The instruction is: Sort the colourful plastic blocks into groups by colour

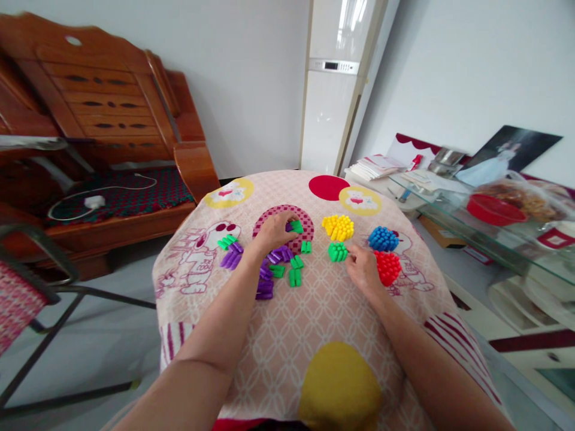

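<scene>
My left hand (272, 231) reaches over a scatter of loose green and purple plastic pegs (274, 269) and closes its fingers on a green piece (296, 226). My right hand (363, 267) rests on the cloth with its fingertips pinching the edge of a small green cluster of pegs (336, 251). Beyond that cluster sits a yellow cluster (338, 227). A blue cluster (383, 238) and a red cluster (387, 267) lie just right of my right hand.
The pegs lie on a round table under a pink cartoon-print cloth (314, 323). A wooden bench (103, 137) stands at the left, a metal chair frame (40, 287) at the near left. A glass shelf with a red bowl (492, 209) is at the right.
</scene>
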`<state>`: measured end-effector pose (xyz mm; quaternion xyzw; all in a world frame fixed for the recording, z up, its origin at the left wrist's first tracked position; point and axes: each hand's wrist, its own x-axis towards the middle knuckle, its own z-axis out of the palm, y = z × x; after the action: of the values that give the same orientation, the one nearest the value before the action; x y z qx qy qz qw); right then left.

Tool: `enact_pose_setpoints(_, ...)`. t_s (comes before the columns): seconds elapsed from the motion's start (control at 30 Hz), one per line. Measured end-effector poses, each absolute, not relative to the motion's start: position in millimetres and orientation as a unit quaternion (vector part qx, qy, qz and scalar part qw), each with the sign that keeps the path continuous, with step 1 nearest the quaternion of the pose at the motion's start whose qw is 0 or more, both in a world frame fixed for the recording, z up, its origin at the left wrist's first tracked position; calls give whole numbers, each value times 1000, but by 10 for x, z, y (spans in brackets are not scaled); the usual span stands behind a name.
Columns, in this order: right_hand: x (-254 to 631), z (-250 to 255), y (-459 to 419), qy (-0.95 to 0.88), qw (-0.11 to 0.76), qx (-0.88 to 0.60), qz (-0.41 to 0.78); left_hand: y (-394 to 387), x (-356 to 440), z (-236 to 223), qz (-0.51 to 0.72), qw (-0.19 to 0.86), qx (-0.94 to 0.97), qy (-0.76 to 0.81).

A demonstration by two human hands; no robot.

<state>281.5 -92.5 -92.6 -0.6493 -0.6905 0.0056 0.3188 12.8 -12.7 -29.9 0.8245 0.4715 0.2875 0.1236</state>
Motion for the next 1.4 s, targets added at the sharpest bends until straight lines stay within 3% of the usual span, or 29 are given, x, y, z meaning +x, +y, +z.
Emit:
enact_pose_setpoints(0.3, 2684, -713, -1103, -647, 486, -586, 39, -483, 581, -289, 329, 188, 878, 294)
enact_pose_setpoints(0.7, 2654, -552, -1194, -571, 505, -531, 369, -556, 727, -346, 321, 176, 901, 233)
enact_pose_setpoints(0.97, 2734, -581, -1169, -543, 540, -529, 366, -463, 593, -344, 319, 150, 891, 287)
enact_pose_setpoints(1.2, 2751, -599, -1150, -490, 588, -525, 372, -154, -62, -339, 231, 64, 821, 517)
enact_pose_setpoints(1.3, 2725, -593, -1154, -491, 592, -516, 378, -170, -48, -338, 244, 90, 819, 512)
enact_pose_setpoints(1.4, 2678, -577, -1166, -492, 587, -508, 393, -316, 294, -355, 324, 196, 826, 416)
